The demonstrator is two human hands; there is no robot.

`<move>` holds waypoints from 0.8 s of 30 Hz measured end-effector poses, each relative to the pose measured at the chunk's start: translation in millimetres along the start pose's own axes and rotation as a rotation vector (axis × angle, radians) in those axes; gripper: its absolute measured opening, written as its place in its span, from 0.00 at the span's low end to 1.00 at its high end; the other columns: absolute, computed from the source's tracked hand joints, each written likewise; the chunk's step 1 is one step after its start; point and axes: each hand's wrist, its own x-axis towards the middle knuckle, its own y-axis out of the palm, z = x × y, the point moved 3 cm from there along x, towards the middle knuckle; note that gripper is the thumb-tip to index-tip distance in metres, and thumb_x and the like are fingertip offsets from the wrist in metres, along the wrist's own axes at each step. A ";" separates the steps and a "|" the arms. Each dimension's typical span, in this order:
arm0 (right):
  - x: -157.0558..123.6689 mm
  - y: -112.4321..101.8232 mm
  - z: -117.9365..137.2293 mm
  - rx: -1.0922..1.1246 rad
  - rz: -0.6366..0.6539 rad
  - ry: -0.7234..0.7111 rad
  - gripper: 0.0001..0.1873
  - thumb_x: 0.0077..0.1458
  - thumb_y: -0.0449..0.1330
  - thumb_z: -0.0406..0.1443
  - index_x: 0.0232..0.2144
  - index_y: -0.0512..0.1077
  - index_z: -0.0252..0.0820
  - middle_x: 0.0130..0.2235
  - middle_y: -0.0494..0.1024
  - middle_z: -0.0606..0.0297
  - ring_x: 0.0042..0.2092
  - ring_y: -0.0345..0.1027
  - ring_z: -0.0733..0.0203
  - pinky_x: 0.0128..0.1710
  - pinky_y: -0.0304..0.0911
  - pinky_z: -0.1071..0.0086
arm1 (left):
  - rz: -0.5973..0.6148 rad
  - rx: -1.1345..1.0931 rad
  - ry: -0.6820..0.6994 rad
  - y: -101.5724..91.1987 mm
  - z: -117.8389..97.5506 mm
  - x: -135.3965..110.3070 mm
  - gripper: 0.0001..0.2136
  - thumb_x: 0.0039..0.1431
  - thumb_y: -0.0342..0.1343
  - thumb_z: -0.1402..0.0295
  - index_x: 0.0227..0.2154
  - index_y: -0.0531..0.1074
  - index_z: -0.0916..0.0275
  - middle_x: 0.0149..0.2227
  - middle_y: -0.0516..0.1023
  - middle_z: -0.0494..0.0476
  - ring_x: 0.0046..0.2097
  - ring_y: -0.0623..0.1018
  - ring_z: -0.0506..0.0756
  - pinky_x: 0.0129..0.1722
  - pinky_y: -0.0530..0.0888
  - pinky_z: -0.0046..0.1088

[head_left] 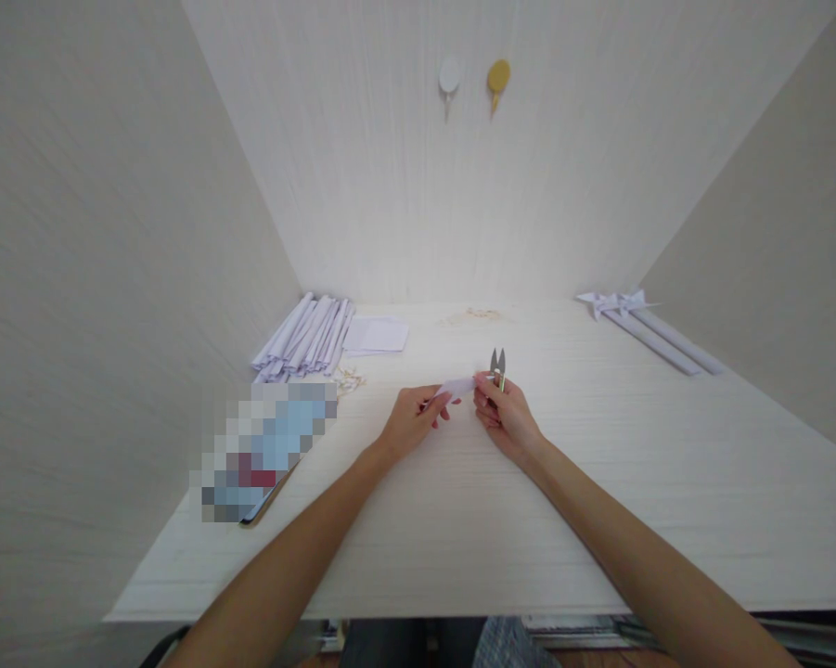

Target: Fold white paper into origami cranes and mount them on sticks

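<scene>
My left hand [414, 419] pinches a small white slip of paper [457, 386] just above the white table [459, 520]. My right hand [505, 417] is closed around small metal thread snips [497, 364], whose blades point away from me, and its fingertips touch the right end of the paper. Both hands meet near the middle of the table.
A stack of folded white paper strips [306, 339] and a flat white sheet [376, 334] lie at the back left. A blurred flat object [268, 450] rests near the left edge. Rolled paper tubes with folded tips [650, 334] lie at the back right. Two hooks [473, 79] hang on the wall.
</scene>
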 end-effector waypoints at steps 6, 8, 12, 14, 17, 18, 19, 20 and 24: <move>0.4 0.5 0.7 0.008 0.010 0.009 0.17 0.33 0.67 0.40 0.20 0.62 0.39 0.13 0.60 0.78 0.13 0.40 0.80 0.11 0.33 0.80 | 0.067 -0.003 -0.014 -0.1 -1.2 -0.2 0.23 0.50 0.47 0.51 0.27 0.76 0.67 0.16 0.68 0.52 0.17 0.64 0.46 0.18 0.60 0.21; 0.1 0.1 0.7 0.006 0.008 0.014 0.18 0.32 0.67 0.40 0.20 0.63 0.38 0.13 0.60 0.78 0.12 0.41 0.80 0.11 0.33 0.80 | 0.090 -0.040 -0.026 0.0 -1.1 -0.1 0.26 0.50 0.45 0.48 0.28 0.76 0.68 0.17 0.69 0.53 0.17 0.64 0.46 0.18 0.60 0.21; -0.2 -0.2 0.6 0.011 0.010 0.017 0.17 0.31 0.67 0.40 0.20 0.63 0.38 0.13 0.60 0.78 0.12 0.41 0.80 0.11 0.33 0.80 | 0.112 -0.102 -0.055 0.0 0.2 0.2 0.31 0.49 0.40 0.44 0.27 0.75 0.70 0.16 0.69 0.54 0.16 0.63 0.46 0.17 0.60 0.22; -0.2 0.1 0.7 0.016 0.016 0.019 0.17 0.32 0.67 0.40 0.20 0.63 0.38 0.13 0.60 0.78 0.12 0.41 0.80 0.11 0.33 0.80 | 0.117 -0.114 -0.073 0.0 0.7 -0.1 0.32 0.49 0.40 0.44 0.26 0.75 0.71 0.16 0.69 0.54 0.17 0.64 0.46 0.17 0.60 0.23; -0.4 0.6 0.8 0.019 0.016 0.022 0.17 0.32 0.67 0.39 0.20 0.64 0.38 0.13 0.61 0.78 0.12 0.41 0.80 0.11 0.33 0.81 | 0.117 -0.131 -0.096 -0.1 0.8 -0.7 0.32 0.49 0.40 0.43 0.26 0.75 0.71 0.16 0.69 0.54 0.16 0.64 0.46 0.17 0.61 0.23; -0.5 0.7 0.9 0.019 0.017 0.022 0.17 0.32 0.67 0.39 0.20 0.64 0.38 0.13 0.61 0.78 0.12 0.41 0.80 0.11 0.33 0.81 | 0.116 -0.136 -0.101 -0.1 0.8 -0.8 0.33 0.49 0.40 0.43 0.26 0.76 0.71 0.16 0.69 0.55 0.16 0.64 0.46 0.17 0.60 0.23; -0.6 0.9 0.9 0.018 0.019 0.022 0.16 0.32 0.67 0.39 0.20 0.64 0.38 0.13 0.61 0.78 0.12 0.41 0.80 0.11 0.33 0.81 | 0.115 -0.141 -0.106 -0.1 0.7 -0.8 0.33 0.49 0.39 0.43 0.26 0.76 0.71 0.16 0.69 0.55 0.16 0.64 0.47 0.17 0.60 0.23; -0.8 0.9 0.9 0.017 0.020 0.021 0.16 0.32 0.67 0.39 0.21 0.64 0.38 0.13 0.61 0.78 0.13 0.41 0.80 0.11 0.33 0.81 | 0.116 -0.143 -0.110 -0.1 0.5 -0.8 0.33 0.49 0.39 0.43 0.26 0.76 0.71 0.15 0.69 0.55 0.16 0.65 0.47 0.17 0.60 0.23; -1.1 1.0 0.4 0.015 0.023 0.023 0.16 0.32 0.67 0.38 0.21 0.64 0.38 0.13 0.60 0.78 0.13 0.42 0.80 0.11 0.34 0.81 | 0.112 -0.154 -0.115 0.3 -1.6 -0.5 0.33 0.48 0.39 0.42 0.25 0.75 0.71 0.15 0.69 0.55 0.16 0.65 0.47 0.16 0.60 0.23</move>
